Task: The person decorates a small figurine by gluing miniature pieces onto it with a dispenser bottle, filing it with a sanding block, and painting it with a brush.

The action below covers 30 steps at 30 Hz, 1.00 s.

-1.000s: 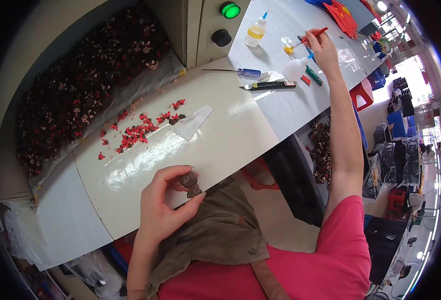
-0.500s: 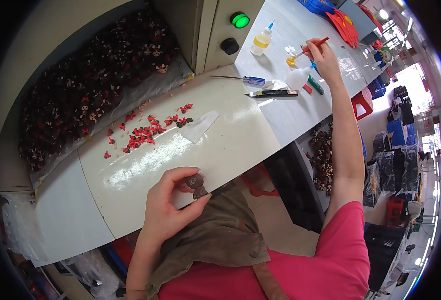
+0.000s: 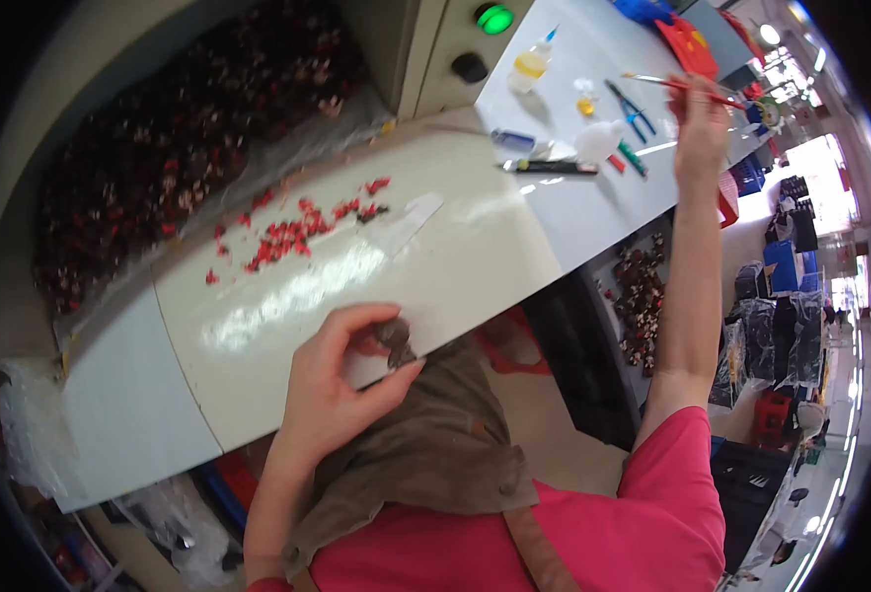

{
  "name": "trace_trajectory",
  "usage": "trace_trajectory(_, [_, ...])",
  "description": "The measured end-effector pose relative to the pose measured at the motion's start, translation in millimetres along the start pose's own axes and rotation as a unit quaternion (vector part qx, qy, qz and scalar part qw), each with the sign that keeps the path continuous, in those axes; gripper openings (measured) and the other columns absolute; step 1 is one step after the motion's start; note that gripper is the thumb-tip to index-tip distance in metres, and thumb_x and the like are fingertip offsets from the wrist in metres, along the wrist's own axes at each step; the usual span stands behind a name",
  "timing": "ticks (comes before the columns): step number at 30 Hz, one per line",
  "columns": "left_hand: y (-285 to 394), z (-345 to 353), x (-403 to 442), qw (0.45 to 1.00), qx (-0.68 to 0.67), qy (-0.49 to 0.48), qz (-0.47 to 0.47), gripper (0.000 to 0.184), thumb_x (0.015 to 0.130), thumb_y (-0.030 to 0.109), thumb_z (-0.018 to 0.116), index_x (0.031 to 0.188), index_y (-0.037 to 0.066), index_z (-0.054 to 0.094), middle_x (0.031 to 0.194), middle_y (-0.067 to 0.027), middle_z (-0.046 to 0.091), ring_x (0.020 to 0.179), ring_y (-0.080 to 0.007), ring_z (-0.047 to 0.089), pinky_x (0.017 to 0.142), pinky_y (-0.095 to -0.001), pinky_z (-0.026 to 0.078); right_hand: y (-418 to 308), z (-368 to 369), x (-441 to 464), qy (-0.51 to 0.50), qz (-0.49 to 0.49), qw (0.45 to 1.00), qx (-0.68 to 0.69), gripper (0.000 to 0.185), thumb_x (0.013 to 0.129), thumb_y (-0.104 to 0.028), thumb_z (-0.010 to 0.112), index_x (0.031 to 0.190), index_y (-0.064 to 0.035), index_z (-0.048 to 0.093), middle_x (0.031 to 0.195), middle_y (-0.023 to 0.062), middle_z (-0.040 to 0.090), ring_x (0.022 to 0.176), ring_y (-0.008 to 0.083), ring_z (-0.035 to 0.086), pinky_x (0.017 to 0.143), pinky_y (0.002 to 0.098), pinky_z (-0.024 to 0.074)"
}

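Between the thumb and fingers of my left hand (image 3: 332, 385) is a small dark brown figurine (image 3: 394, 337), held over the front edge of the bench and blurred. My right hand (image 3: 702, 133), stretched far out to the right, grips a thin red-handled paintbrush (image 3: 667, 81) whose bristles point left. Below and left of the brush lie blue-handled pliers (image 3: 634, 113) and a small yellow pot (image 3: 585, 106). A white squeeze bottle (image 3: 598, 142) lies close by, beside a green marker-like item (image 3: 632, 159).
Small red pieces (image 3: 292, 235) and a white paper scrap (image 3: 411, 223) lie on the bench. A craft knife (image 3: 554, 168), a screwdriver (image 3: 514, 140) and a bottle with yellow (image 3: 529, 69) are farther right. A heap of small figures (image 3: 189, 138) fills the machine opening at left.
My right hand has moved right with the brush, away from the yellow pot, and the pliers now show. My left hand keeps the figurine nearly in place. The view has shifted slightly.
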<state>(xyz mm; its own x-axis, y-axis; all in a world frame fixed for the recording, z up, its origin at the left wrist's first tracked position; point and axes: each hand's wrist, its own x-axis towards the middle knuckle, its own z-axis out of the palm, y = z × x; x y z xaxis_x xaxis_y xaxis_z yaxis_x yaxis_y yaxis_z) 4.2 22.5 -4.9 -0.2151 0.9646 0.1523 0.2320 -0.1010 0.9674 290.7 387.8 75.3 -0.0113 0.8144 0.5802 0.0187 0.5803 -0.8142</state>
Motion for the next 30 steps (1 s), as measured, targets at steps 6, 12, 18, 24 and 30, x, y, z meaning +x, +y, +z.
trace_trajectory(6, [1.0,-1.0,2.3,1.000,-0.006,-0.002,0.007,0.048,0.072,0.009,0.079,0.114,0.006,0.058,0.096,-0.0058,0.064,0.078,-0.0143,0.063,0.074,-0.0263,0.052,-105.0,67.2,-123.7,-0.156,0.014,0.976,0.150,0.020,0.100,-0.014,0.047,0.103,0.0024,0.058,0.088,0.0150,0.066,0.072,0.0159,0.062,0.070,0.0282,0.0514])
trace_trajectory(12, [6.0,-1.9,0.4,1.000,-0.015,-0.020,-0.018,0.049,0.074,0.003,0.076,0.118,0.005,0.056,0.104,-0.0040,0.065,0.093,-0.0107,0.061,0.080,-0.0241,0.046,-110.1,114.7,-209.3,-0.337,0.090,0.897,0.271,0.010,0.094,-0.003,0.053,0.102,0.0022,0.050,0.090,0.0182,0.065,0.073,0.0161,0.063,0.067,0.0261,0.0529])
trace_trajectory(18, [4.6,-2.2,-0.6,0.999,-0.033,-0.010,-0.019,0.049,0.074,0.004,0.077,0.118,0.006,0.056,0.104,-0.0029,0.063,0.092,-0.0109,0.060,0.081,-0.0248,0.046,-107.5,112.3,-210.2,-0.341,0.073,0.921,0.177,0.012,0.095,-0.006,0.056,0.102,0.0020,0.049,0.090,0.0169,0.065,0.074,0.0146,0.063,0.068,0.0249,0.0527])
trace_trajectory(24, [6.9,-3.5,0.3,1.000,-0.023,-0.013,-0.012,0.049,0.074,0.004,0.076,0.119,0.006,0.056,0.103,-0.0025,0.061,0.094,-0.0103,0.060,0.080,-0.0243,0.046,-113.6,116.5,-210.0,-0.304,0.070,0.929,0.200,0.011,0.096,-0.006,0.055,0.101,0.0007,0.048,0.088,0.0160,0.065,0.072,0.0153,0.063,0.069,0.0252,0.0521])
trace_trajectory(30, [4.9,-3.9,-0.5,0.998,-0.058,-0.010,-0.022,0.048,0.075,0.003,0.075,0.119,0.006,0.056,0.103,-0.0022,0.061,0.095,-0.0095,0.059,0.081,-0.0235,0.044,-108.6,115.7,-204.3,-0.319,0.018,0.936,0.146,0.011,0.095,-0.006,0.055,0.100,0.0010,0.048,0.089,0.0163,0.065,0.072,0.0167,0.064,0.067,0.0267,0.0542])
